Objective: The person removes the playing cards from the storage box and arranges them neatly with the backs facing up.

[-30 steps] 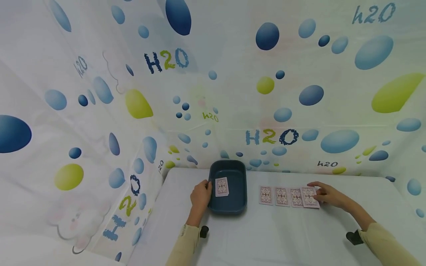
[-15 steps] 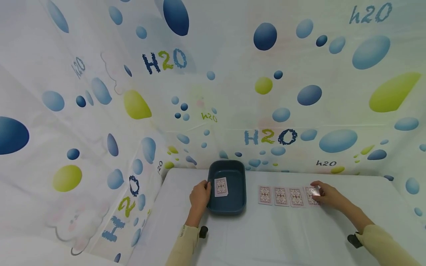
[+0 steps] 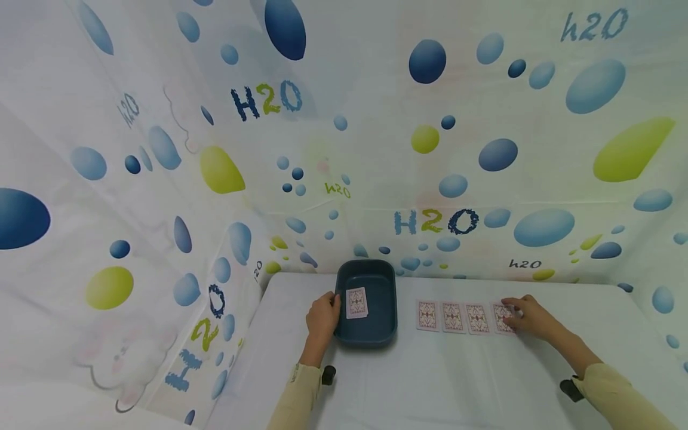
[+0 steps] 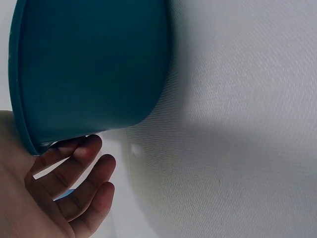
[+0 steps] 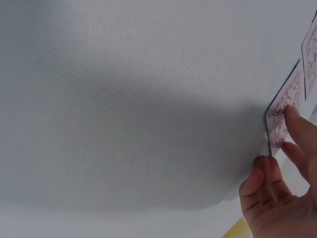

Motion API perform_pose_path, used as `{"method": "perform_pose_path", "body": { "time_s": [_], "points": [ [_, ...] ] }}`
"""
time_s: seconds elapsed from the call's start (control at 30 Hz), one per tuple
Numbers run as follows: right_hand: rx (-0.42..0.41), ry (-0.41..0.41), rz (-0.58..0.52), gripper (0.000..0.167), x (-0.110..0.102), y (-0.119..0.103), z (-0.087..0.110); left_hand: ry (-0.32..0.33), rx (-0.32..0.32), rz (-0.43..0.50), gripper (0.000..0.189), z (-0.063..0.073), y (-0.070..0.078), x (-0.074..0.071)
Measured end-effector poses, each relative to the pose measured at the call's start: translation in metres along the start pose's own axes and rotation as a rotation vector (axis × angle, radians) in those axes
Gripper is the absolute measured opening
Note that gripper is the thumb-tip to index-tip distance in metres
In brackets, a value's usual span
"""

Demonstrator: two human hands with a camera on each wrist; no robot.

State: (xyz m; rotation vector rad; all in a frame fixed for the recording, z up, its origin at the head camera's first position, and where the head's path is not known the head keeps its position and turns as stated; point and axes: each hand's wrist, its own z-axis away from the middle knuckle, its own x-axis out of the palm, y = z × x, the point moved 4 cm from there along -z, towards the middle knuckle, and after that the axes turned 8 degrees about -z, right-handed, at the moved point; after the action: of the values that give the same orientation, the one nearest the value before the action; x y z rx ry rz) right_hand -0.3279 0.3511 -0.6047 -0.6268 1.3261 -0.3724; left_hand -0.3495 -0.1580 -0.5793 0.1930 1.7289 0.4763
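My left hand (image 3: 322, 319) grips the left rim of a dark teal tray (image 3: 389, 334). In the left wrist view, the tray's outer wall (image 4: 94, 64) shows above the curled fingers (image 4: 74, 168). A patterned playing card (image 3: 356, 303) lies back up inside the tray, with another edge just showing beneath it. At the right end of a row of red-backed cards, my right hand (image 3: 532, 316) holds the last playing card (image 3: 500, 319) between thumb and finger, against the table. In the right wrist view, the thumb touches the face of this card (image 5: 281, 114).
Left of the held card, a row of cards includes one playing card (image 3: 427, 315), another card (image 3: 453, 317) and a nearer card (image 3: 478, 319). White cloth covers the table (image 3: 419, 382). Behind it hangs a printed curtain (image 3: 376, 167).
My right hand has shifted the last card rightward, off its overlap with its neighbour, and it now lies flat in line with the row. The left hand stays on the tray.
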Motion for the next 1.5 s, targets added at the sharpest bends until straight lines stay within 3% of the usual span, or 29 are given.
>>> {"method": "perform_pose_path", "body": {
  "time_s": [0.17, 0.33, 0.5, 0.73, 1.23, 1.5],
  "points": [
    [-0.004, 0.024, 0.023, 0.054, -0.003, -0.006, 0.0, 0.012, 0.007, 0.007, 0.033, 0.001, -0.001, 0.002],
    [-0.01, 0.067, 0.058, 0.071, 0.0, -0.016, -0.005, 0.01, 0.009, 0.018, 0.034, 0.003, -0.002, 0.002],
    [-0.052, 0.094, 0.11, 0.09, 0.01, -0.04, -0.015, 0.012, 0.0, 0.011, 0.032, 0.005, -0.005, -0.001],
    [-0.077, 0.083, 0.13, 0.099, 0.031, -0.07, -0.025, 0.001, -0.002, 0.013, 0.03, 0.006, -0.005, -0.002],
    [-0.225, 0.074, 0.082, 0.102, 0.063, -0.162, -0.059, -0.002, -0.002, 0.022, 0.03, 0.005, -0.007, -0.001],
    [-0.373, 0.083, 0.106, 0.097, 0.083, -0.213, -0.08, 0.016, 0.015, 0.043, 0.031, 0.003, -0.001, -0.003]
  ]
}}
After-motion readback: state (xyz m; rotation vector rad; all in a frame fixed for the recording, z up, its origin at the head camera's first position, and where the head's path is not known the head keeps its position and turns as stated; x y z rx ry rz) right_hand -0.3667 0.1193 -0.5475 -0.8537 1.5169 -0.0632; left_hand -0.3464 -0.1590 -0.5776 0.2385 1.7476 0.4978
